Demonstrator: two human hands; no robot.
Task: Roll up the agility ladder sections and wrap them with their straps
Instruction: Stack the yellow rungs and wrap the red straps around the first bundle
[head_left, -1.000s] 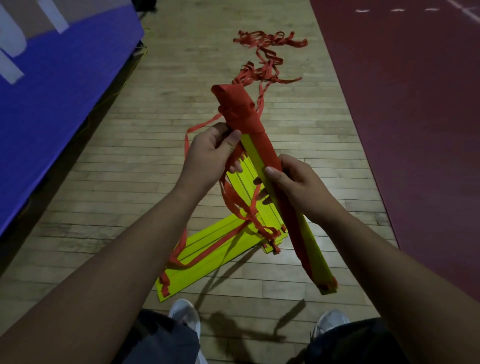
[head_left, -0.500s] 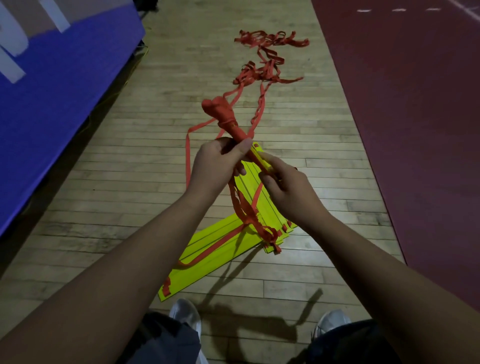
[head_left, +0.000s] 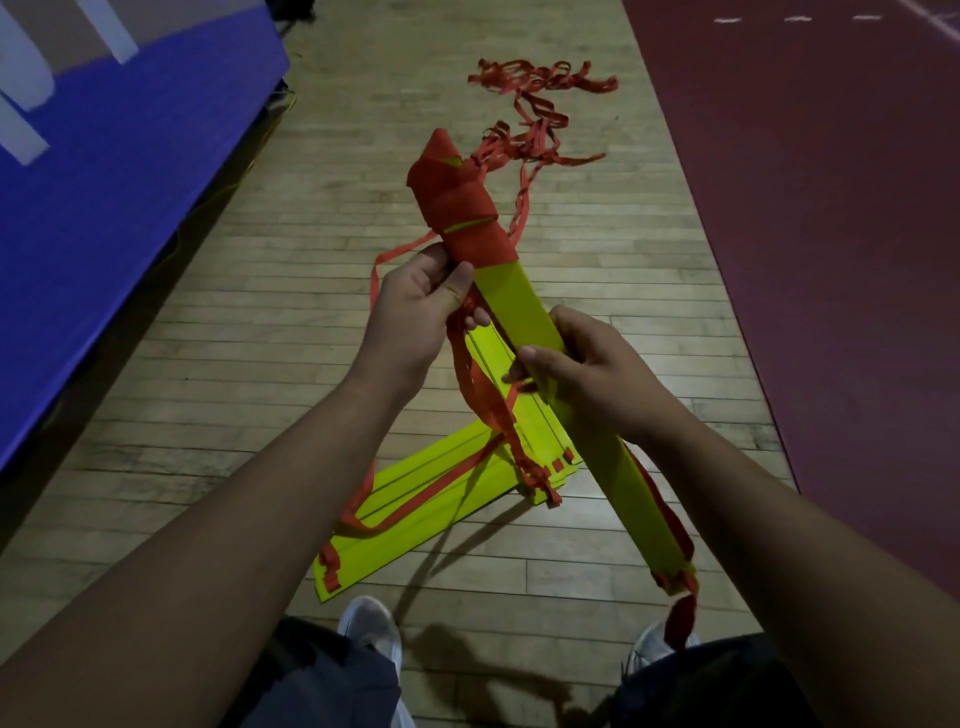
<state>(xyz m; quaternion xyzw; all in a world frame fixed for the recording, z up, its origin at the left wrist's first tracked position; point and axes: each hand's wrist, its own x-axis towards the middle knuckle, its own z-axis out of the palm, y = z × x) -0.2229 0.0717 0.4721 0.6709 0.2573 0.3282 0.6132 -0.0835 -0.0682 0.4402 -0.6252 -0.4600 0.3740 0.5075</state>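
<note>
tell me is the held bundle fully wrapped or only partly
Partly wrapped: red strap covers only the far end of the yellow bundle; the rest shows bare yellow.

Yellow rung bundle (head_left: 519, 312) was tilted diag., top wrapped w/ red strap (head_left: 457, 202); other rungs (head_left: 415, 512) lay flat on floor.

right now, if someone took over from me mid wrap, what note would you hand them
Left hand: grips the held rung bundle just below its wrapped end, with red strap strands bunched at the fingers.
Right hand: grips the same bundle at mid-length.
Done: the red strap wrap covers the bundle's far end.
Left: the rest of the bundle is bare yellow. The loose strap trails in a tangle across the wooden floor. A second rung stack lies flat below the hands, not rolled, with straps draped over it.
</note>
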